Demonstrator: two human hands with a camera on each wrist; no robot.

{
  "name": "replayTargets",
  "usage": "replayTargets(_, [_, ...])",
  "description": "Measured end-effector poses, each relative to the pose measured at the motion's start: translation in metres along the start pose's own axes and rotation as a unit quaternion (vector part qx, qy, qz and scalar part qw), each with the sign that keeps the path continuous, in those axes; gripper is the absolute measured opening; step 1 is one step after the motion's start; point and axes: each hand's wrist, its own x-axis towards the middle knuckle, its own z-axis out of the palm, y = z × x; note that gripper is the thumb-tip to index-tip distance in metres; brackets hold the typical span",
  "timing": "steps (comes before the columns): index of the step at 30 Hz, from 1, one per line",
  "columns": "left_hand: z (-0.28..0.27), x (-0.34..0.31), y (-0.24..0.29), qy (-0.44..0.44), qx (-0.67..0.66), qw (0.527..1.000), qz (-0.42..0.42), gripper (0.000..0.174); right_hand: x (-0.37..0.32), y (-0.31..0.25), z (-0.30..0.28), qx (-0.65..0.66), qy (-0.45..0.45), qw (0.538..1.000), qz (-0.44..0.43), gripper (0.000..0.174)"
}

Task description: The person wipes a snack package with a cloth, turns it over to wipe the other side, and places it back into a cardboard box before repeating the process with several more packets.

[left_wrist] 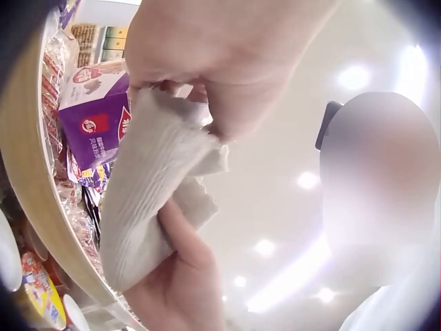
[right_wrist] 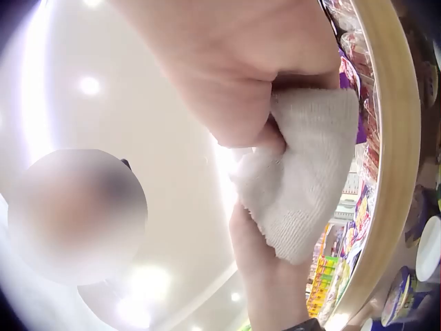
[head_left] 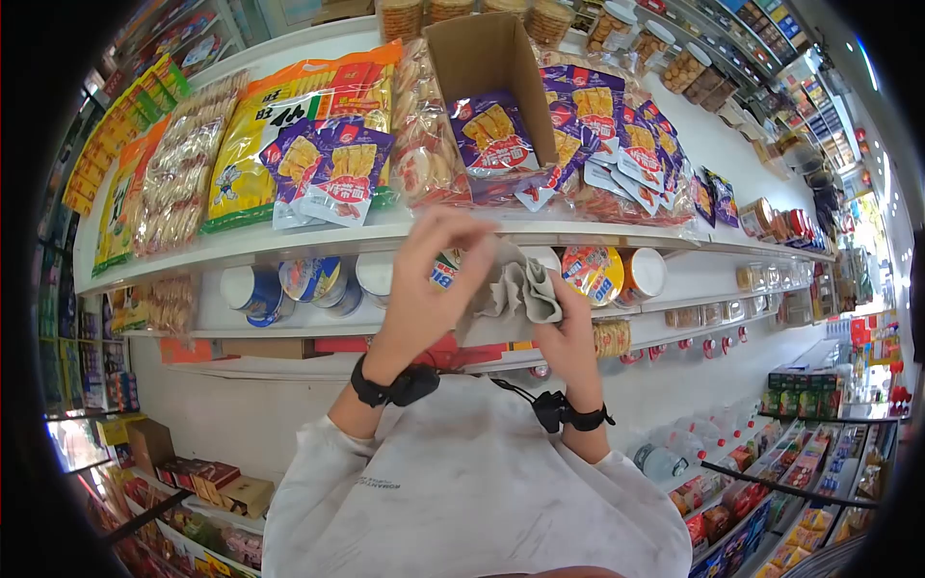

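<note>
A crumpled grey-white cloth [head_left: 525,289] hangs between both hands in front of the upper shelf. The left hand [head_left: 434,275] has curled fingers at the cloth's left side, blurred in the head view; in the left wrist view that hand [left_wrist: 227,55] pinches the upper end of the ribbed cloth [left_wrist: 148,165]. The right hand [head_left: 568,332] grips the other side with its thumb against the folds. Seen from the right wrist, this hand [right_wrist: 234,76] has its fingers partly hidden behind the cloth [right_wrist: 313,152].
On the upper shelf [head_left: 376,231] stand an open cardboard box [head_left: 501,87], purple snack packets [head_left: 342,169] and a large yellow bag [head_left: 241,144]. Instant noodle tubs [head_left: 590,272] line the shelf below. Plastic bottles [head_left: 665,458] stand low on the right.
</note>
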Motion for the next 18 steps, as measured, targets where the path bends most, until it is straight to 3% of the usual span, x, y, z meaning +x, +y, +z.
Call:
replayTargets(2, [-0.007,0.021,0.004,0.011,-0.02,1.0,0.008,0.014,-0.002,-0.002,-0.002,-0.031,0.022,0.999,-0.023,0.029])
replayTargets(9, [0.016,0.093,-0.003,-0.031,0.171,0.978,0.117,0.019,-0.026,-0.004,-0.018,-0.034,0.083,0.996,-0.02,0.029])
replayTargets(12, [0.025,0.121,-0.033,-0.124,0.299,0.936,0.138,0.027,-0.034,-0.003,-0.028,-0.019,0.092,0.995,-0.027,0.031])
replayTargets(15, [0.032,0.148,-0.051,-0.276,0.482,0.831,0.036,0.039,-0.043,0.002,-0.041,-0.011,0.091,0.996,-0.016,0.026])
replayTargets(16, [0.036,0.157,-0.051,-0.318,0.497,0.807,-0.005,0.063,-0.045,0.005,-0.044,-0.005,0.094,0.995,-0.012,0.026])
replayTargets(18, [0.048,0.167,-0.108,-0.274,0.556,0.782,0.066,0.074,-0.049,0.009,-0.052,0.007,0.104,0.995,-0.006,0.027])
